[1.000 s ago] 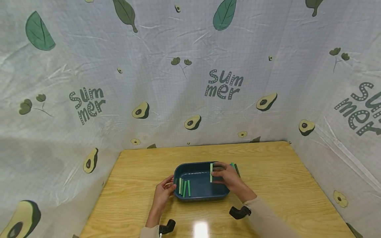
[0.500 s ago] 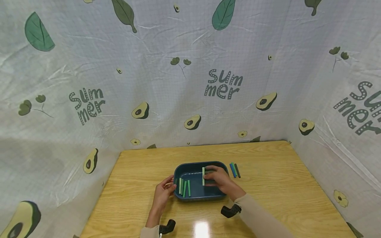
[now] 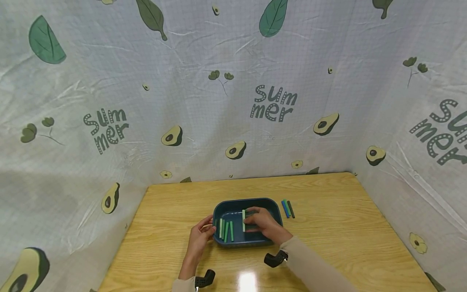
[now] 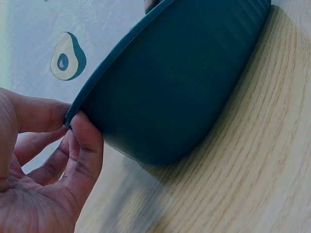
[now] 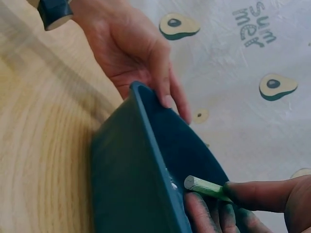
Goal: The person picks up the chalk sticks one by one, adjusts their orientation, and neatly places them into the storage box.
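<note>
While the right hand [image 3: 263, 224] reaches in over the dark blue tray [image 3: 233, 206], its fingertips [image 5: 252, 196] pinch a pale green chalk stick [image 3: 243, 220]; the right wrist view shows that stick [image 5: 206, 186] gripped at one end, its free end poking out over the tray's inside, low above the floor. Whether it touches the bottom cannot be told. The left hand [image 3: 202, 236] sits at the tray's left end, thumb [image 4: 86, 145] curled against the rim and the other fingers on the far side of the edge, so it grips the tray wall [image 4: 175, 87]. Between the two hands, on the tray floor just right of the left hand, lie several green sticks [image 3: 225, 230] side by side, pointing roughly away from the person. The held stick is just to their right, roughly parallel to them. Outside the tray, near its far right corner, a few more sticks [image 3: 288, 209] in blue, green and dark tones rest together on the wooden table [image 3: 339, 219]. Printed cloth [image 3: 273, 103] with avocados and leaves hangs behind and to both sides.
</note>
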Action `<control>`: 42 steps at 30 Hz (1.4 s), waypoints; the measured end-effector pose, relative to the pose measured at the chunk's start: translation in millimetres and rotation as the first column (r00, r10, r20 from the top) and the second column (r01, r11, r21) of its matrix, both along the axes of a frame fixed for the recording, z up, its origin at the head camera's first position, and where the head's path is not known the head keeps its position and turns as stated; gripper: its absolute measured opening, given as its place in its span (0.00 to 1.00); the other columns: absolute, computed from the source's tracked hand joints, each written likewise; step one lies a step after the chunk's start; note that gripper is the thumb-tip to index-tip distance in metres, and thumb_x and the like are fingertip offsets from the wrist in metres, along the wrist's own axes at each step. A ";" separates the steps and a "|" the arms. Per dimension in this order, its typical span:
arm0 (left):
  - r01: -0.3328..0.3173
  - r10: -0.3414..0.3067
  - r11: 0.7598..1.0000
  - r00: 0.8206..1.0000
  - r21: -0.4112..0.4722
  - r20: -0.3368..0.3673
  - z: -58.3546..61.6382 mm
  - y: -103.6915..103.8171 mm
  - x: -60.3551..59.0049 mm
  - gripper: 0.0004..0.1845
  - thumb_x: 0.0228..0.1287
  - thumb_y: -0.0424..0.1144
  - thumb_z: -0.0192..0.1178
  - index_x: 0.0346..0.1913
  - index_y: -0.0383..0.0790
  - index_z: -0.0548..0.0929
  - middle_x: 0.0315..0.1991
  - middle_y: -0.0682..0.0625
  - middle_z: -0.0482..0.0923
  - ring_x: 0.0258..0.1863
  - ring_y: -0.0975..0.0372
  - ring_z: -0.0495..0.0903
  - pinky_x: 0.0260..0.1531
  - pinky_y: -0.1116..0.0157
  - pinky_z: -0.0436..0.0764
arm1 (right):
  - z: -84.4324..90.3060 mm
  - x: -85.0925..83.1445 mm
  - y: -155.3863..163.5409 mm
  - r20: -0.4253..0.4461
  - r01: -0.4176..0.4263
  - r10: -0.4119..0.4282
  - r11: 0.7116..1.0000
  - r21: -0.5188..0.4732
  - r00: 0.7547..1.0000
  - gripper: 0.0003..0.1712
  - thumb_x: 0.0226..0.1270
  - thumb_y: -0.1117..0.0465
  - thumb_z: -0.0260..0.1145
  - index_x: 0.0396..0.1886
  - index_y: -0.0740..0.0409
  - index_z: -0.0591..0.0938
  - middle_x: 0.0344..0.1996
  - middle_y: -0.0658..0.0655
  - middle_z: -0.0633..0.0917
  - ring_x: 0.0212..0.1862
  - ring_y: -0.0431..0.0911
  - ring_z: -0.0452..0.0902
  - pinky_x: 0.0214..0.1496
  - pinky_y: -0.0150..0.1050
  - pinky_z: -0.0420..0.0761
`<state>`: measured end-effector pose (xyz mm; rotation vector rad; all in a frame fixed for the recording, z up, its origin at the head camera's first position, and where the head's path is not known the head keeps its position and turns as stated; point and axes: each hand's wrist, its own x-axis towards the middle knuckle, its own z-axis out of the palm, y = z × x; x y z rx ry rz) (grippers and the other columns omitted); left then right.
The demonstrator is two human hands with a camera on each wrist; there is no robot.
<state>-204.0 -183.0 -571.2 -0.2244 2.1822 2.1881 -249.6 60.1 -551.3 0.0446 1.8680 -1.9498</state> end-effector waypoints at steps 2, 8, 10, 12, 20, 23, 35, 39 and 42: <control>0.000 0.000 1.000 1.000 -0.002 0.000 0.4 0.2 0.0 0.26 0.68 0.27 0.57 0.69 0.33 0.70 0.58 0.34 0.71 0.40 0.67 0.77 0.32 0.69 0.81 | -1.7 0.1 -2.0 -0.001 -0.003 0.003 1.000 0.009 1.000 0.33 0.62 0.70 0.66 0.67 0.68 0.68 0.49 0.68 0.80 0.46 0.51 0.82 0.45 0.51 0.85; 0.000 0.000 1.000 1.000 0.000 0.004 -0.3 0.1 -1.0 0.27 0.68 0.27 0.57 0.69 0.33 0.70 0.58 0.34 0.71 0.40 0.67 0.77 0.31 0.69 0.80 | -6.5 -0.4 -7.2 0.007 0.005 -0.005 1.000 0.017 1.000 0.33 0.60 0.72 0.66 0.67 0.68 0.68 0.45 0.67 0.82 0.42 0.50 0.83 0.42 0.51 0.86; 0.000 0.000 1.000 1.000 0.001 0.006 -1.1 -0.1 -1.4 0.27 0.68 0.27 0.57 0.69 0.33 0.70 0.58 0.34 0.70 0.40 0.67 0.77 0.32 0.69 0.80 | -7.6 -0.4 -8.5 0.012 0.006 -0.006 1.000 0.018 1.000 0.34 0.60 0.72 0.66 0.66 0.69 0.68 0.43 0.66 0.82 0.40 0.49 0.83 0.41 0.51 0.86; 0.001 -0.001 1.000 1.000 0.003 0.007 -1.9 -0.3 -1.8 0.27 0.67 0.26 0.57 0.69 0.32 0.70 0.58 0.33 0.70 0.39 0.67 0.77 0.32 0.68 0.80 | -9.4 -0.5 -9.4 0.016 0.007 -0.007 1.000 0.020 1.000 0.34 0.59 0.72 0.66 0.66 0.69 0.68 0.42 0.65 0.83 0.39 0.49 0.83 0.40 0.50 0.86; 0.001 -0.001 1.000 1.000 0.002 0.011 -5.1 -0.7 -2.9 0.27 0.67 0.26 0.57 0.69 0.32 0.70 0.58 0.32 0.70 0.39 0.67 0.77 0.32 0.68 0.81 | -13.5 1.4 -13.0 0.005 0.013 -0.013 0.998 0.060 1.000 0.33 0.57 0.72 0.67 0.64 0.70 0.70 0.40 0.65 0.84 0.37 0.48 0.84 0.38 0.48 0.86; 0.000 0.000 1.000 1.000 -0.001 0.010 -4.4 -0.2 -2.4 0.27 0.67 0.26 0.57 0.69 0.32 0.70 0.58 0.33 0.71 0.39 0.67 0.77 0.32 0.68 0.81 | -13.8 2.6 -14.3 0.001 0.019 -0.020 0.997 0.072 1.000 0.32 0.56 0.72 0.67 0.63 0.70 0.71 0.39 0.64 0.84 0.36 0.47 0.84 0.37 0.48 0.86; -0.006 0.006 1.000 1.000 -0.007 -0.001 -1.2 0.7 -0.4 0.26 0.67 0.26 0.58 0.68 0.33 0.71 0.57 0.34 0.71 0.39 0.68 0.78 0.32 0.69 0.81 | -14.8 3.0 -14.2 -0.030 0.010 -0.008 0.998 0.067 1.000 0.27 0.58 0.71 0.66 0.59 0.68 0.74 0.36 0.60 0.85 0.34 0.46 0.84 0.39 0.47 0.86; -0.004 0.004 1.000 1.000 -0.009 0.001 -2.5 0.4 -1.5 0.26 0.67 0.26 0.58 0.68 0.33 0.71 0.57 0.33 0.71 0.39 0.68 0.77 0.32 0.69 0.81 | -10.3 1.8 -13.1 -0.071 0.013 -0.008 0.998 0.068 0.997 0.26 0.59 0.69 0.66 0.59 0.66 0.75 0.40 0.61 0.85 0.37 0.48 0.84 0.42 0.48 0.85; -0.001 0.001 1.000 1.000 -0.010 0.004 -1.8 0.4 -1.3 0.26 0.67 0.27 0.57 0.69 0.33 0.71 0.58 0.34 0.71 0.39 0.67 0.77 0.32 0.68 0.81 | -3.2 3.2 -11.2 -0.098 0.027 -0.019 0.997 0.074 0.995 0.25 0.60 0.67 0.67 0.58 0.66 0.75 0.42 0.62 0.85 0.41 0.52 0.84 0.43 0.50 0.85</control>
